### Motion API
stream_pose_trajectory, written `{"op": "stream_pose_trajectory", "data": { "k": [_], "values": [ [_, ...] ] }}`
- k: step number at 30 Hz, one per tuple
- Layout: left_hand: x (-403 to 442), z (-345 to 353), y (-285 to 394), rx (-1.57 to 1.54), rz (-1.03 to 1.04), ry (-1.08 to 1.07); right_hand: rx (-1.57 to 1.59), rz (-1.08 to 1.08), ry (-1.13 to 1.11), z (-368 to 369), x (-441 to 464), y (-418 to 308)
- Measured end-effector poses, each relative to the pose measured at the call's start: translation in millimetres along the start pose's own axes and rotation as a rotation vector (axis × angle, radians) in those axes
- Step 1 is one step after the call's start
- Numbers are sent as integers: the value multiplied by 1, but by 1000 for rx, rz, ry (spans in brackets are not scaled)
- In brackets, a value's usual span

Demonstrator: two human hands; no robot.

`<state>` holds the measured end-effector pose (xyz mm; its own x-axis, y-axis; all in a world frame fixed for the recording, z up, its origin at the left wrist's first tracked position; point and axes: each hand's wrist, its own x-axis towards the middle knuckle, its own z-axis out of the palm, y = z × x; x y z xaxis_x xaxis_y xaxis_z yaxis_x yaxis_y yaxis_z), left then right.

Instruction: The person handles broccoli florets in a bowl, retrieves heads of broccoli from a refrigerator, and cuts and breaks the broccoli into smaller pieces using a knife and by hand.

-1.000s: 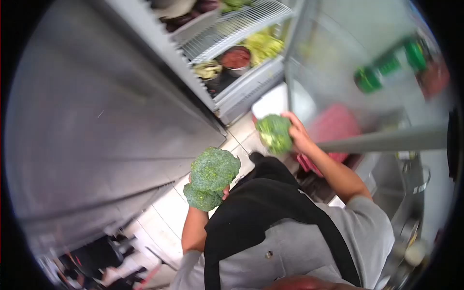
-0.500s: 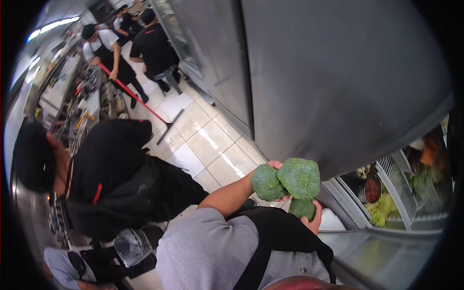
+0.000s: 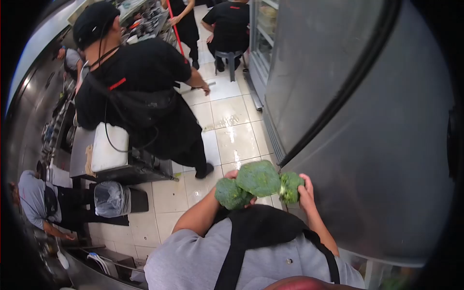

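Two broccoli heads rest in my left hand, whose fingers curl around them from behind and below. The larger broccoli head lies beside the darker broccoli head and touches it. My right hand grips a smaller broccoli head from its right side, with its pale cut part showing. All of the broccoli is held in front of my black apron, above the tiled floor. The broccoli hides much of my left palm.
A tall grey fridge door stands close on the right. A co-worker in black is at the left, beside a counter with a white board. A lined bin stands lower left. Farther off are a person on a stool and a red pole.
My view has turned, bringing the co-worker closer to the middle and taking most of the fridge's vegetables out of sight. The small broccoli has moved rightward, apart from the left hand's pair.
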<state>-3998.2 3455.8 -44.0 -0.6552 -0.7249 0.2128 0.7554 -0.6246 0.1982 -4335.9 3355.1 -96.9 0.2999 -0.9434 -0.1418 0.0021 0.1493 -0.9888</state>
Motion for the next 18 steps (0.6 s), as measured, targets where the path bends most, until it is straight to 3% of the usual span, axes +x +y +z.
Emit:
{"op": "stream_pose_trajectory", "data": {
  "k": [7, 12, 14, 18],
  "values": [
    [-12, 16, 126, 94, 238, 109, 220, -87, -81, 64, 151, -99],
    [-21, -11, 164, 133, 404, 275, 282, -254, -225, 132, 237, -196],
    [-19, -21, 186, 147, 444, 220, 287, -290, -316, 170, 279, -229],
    [-25, -16, 228, 188, 620, 389, 406, -332, -654, 250, 350, -272]
  ]
}}
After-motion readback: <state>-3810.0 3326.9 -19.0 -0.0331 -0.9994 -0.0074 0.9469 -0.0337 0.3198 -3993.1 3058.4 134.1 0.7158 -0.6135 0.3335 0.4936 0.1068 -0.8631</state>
